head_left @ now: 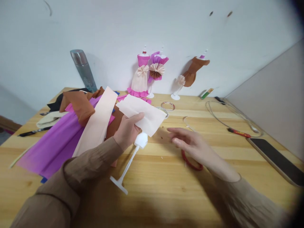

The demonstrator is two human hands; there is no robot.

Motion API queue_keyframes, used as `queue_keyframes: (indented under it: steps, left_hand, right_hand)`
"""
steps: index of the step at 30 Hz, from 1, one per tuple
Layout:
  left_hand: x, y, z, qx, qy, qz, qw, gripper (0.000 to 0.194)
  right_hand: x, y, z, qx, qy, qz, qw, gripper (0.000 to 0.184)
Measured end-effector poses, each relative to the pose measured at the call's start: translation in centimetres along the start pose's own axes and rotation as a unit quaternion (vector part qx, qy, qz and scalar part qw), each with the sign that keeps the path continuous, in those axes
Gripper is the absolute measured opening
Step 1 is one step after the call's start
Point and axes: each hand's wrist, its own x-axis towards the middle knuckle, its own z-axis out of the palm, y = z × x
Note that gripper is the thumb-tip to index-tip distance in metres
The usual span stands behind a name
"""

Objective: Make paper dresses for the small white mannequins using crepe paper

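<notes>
My left hand (129, 128) is closed on a cream sheet of crepe paper (144, 112), thumb flat on top. Just below the paper tilts a small white dress form (141, 139) on a thin stand, its foot towards me; its upper part is hidden behind the paper and hand, so I cannot tell how it is gripped. My right hand (187, 141) hovers to the right, fingers loosely bent and apart, with nothing visible in it. Under it lies a pair of scissors with red handles (193, 164), mostly covered by the hand.
Purple paper (57, 142) and brown paper (79, 106) pile up at left, by a grey bottle (83, 69). Several dressed forms stand along the wall, one in a brown dress (192, 71). Tape rolls (167, 105), a cable (211, 110) and a phone (275, 158) lie on the wooden table.
</notes>
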Motion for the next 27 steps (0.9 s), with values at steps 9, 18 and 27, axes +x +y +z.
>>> queue_keyframes:
  steps: [9,18,27]
  left_hand:
    - [-0.6,-0.3,0.1,0.033,-0.026,-0.035,0.999,0.039]
    - [2.4,2.1,-2.6,0.234,-0.040,-0.082,0.968,0.032]
    - [2.7,2.7,-2.9,0.274,-0.077,-0.078,0.955,0.024]
  right_hand:
    - [5.6,-2.7,4.6,0.323,0.131,-0.025,0.937,0.033]
    - [5.2,-2.1,1.8,0.209,0.116,-0.061,0.969,0.025]
    - [5.7,-0.8,1.1,0.265,0.102,-0.041,0.958,0.020]
